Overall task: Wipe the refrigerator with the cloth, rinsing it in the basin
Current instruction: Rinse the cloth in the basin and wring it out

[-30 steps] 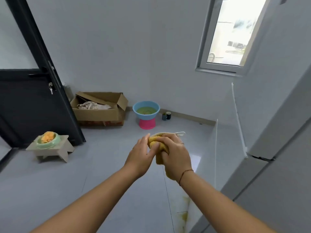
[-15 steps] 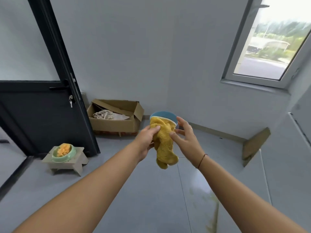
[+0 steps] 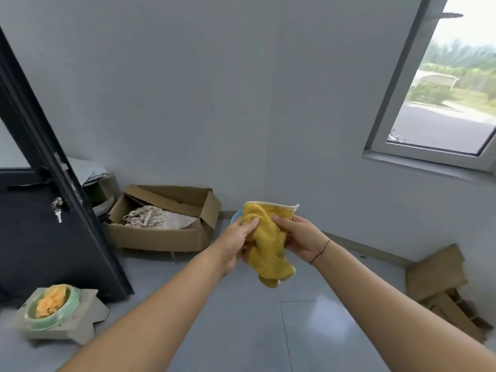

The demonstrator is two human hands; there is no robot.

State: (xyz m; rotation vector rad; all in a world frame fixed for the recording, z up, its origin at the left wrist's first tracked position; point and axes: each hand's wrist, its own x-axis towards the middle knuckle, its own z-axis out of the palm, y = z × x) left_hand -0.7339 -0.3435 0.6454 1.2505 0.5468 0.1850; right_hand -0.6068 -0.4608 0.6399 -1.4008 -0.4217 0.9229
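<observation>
Head view, asker: Where is the cloth, and what holds it?
Answerer: The yellow cloth point(image 3: 268, 245) hangs in the air. The left hand point(image 3: 236, 242) and right hand point(image 3: 300, 237) each pinch its upper part, thumbs in front. A blue basin point(image 3: 236, 216) rim peeks out just behind.
Asker: Room to move?
Answerer: Grey floor point(image 3: 241, 331) lies below the arms, with a cardboard box point(image 3: 161, 237) and dark door point(image 3: 40, 237) to the left, flattened cardboard point(image 3: 440, 275) to the right and a window point(image 3: 442, 103) above.

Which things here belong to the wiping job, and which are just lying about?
Job: yellow cloth, gripped by left hand and right hand; blue basin, mostly hidden behind it.
Lying about: cardboard box, green bowl, flattened cardboard, door keys.
</observation>
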